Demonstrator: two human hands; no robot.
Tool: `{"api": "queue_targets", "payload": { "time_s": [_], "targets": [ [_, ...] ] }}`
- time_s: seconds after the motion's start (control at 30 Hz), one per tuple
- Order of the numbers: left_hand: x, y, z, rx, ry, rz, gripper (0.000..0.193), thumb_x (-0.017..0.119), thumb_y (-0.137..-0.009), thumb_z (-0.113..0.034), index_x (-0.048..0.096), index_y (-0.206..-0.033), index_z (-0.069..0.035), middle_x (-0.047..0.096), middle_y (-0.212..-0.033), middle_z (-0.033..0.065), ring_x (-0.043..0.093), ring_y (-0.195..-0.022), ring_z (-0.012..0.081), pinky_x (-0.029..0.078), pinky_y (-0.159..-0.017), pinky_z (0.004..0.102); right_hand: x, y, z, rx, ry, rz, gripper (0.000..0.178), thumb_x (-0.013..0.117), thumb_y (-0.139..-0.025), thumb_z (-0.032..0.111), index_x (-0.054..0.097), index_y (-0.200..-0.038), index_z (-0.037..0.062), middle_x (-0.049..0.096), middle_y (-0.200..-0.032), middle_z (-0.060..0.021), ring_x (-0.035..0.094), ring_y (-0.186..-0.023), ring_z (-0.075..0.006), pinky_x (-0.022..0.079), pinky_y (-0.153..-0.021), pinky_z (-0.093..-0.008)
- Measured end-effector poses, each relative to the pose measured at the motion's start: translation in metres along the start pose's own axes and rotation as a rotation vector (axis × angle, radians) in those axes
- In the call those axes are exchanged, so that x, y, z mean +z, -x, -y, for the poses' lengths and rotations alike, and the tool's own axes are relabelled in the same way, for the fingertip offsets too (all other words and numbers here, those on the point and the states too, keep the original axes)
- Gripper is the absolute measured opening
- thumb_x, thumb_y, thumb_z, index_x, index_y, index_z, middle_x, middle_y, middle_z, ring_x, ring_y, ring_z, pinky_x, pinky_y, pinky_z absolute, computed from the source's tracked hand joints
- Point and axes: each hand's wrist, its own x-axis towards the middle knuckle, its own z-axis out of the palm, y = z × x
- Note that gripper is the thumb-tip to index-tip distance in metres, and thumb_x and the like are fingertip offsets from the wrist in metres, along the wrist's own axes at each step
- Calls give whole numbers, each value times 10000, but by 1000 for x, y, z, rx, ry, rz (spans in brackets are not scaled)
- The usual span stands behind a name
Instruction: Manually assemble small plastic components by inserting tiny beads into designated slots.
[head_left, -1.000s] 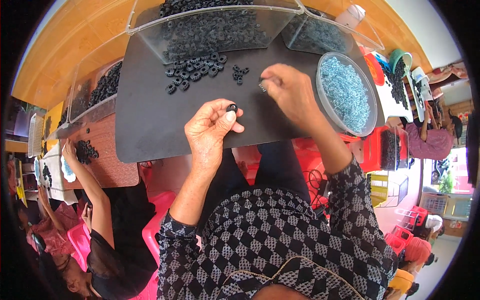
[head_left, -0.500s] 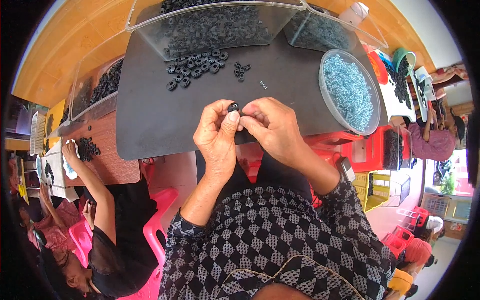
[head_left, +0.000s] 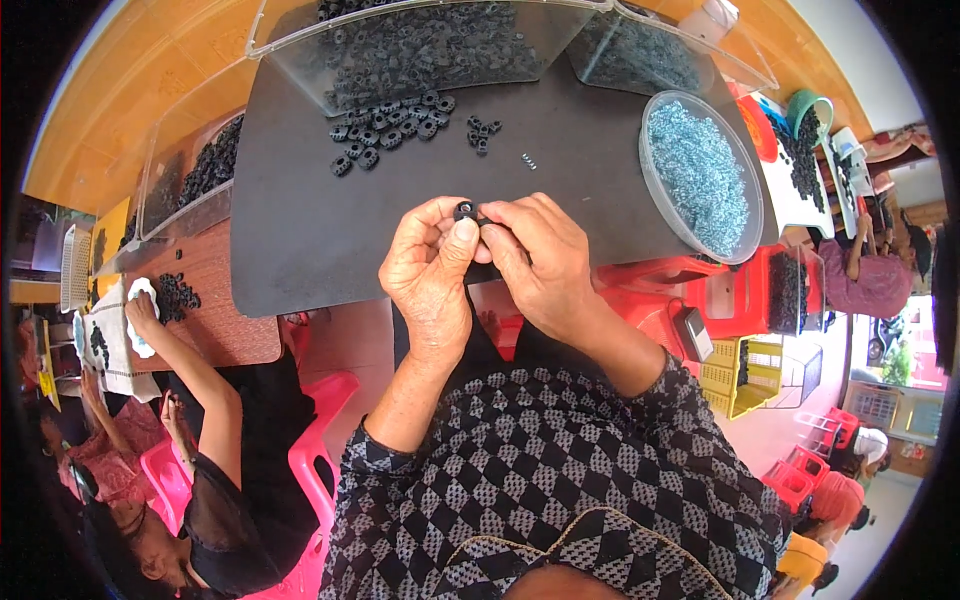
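My left hand (head_left: 428, 275) pinches a black plastic cord-lock body (head_left: 464, 211) between thumb and fingers, its round opening facing up. Right beside it, my right hand (head_left: 540, 262) has its thumb and fingertips closed round a small dark piece (head_left: 486, 223), mostly hidden by the fingers. Both hands are held together over the near edge of the dark table (head_left: 330, 235). Beyond them lie a loose heap of black cord-lock bodies (head_left: 385, 130), a small cluster of black pieces (head_left: 482, 133) and a few metal springs (head_left: 528, 161).
A round clear tub (head_left: 662, 215) full of small springs (head_left: 697, 180) stands at the right. Clear bins (head_left: 430, 65) of black parts line the far side. A co-worker's arm (head_left: 190, 360) reaches over the brown table (head_left: 235, 330) at left. Yellow crates (head_left: 725, 390) are at lower right.
My right hand has shifted slightly left and its fingers are curled closer to the piece in my left hand. The view has moved a little.
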Motion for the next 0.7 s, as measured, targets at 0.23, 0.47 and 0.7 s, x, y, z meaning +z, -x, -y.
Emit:
{"api": "queue_targets", "payload": {
  "time_s": [0.23, 0.47, 0.7],
  "targets": [
    [0, 1, -6, -3, -16, 47, 189, 624, -847, 7, 598, -1029, 49, 612, -860, 59, 598, -718, 114, 515, -661, 225, -10, -1, -2, -138, 66, -45, 220, 666, -694, -48, 590, -901, -30, 595, -750, -126, 552, -621, -284, 440, -545, -355],
    [-11, 1, -11, -115, -95, 107, 188, 639, -833, 14, 623, -1019, 41, 615, -877, 52, 575, -706, 99, 520, -655, 222, -31, -9, 1, 276, -199, 199, 132, 599, -865, 68, 624, -967, -12, 641, -794, -44, 594, -717, -85, 466, -623, -217],
    [-16, 0, -7, -76, -207, 142, 187, 649, -817, 20, 633, -1001, 47, 566, -876, 31, 569, -715, 98, 520, -663, 215, -33, -16, -3, 251, -259, 276, 96, 584, -832, 68, 599, -895, -3, 615, -757, -130, 618, -695, -270, 476, -626, -348]
  ]
}}
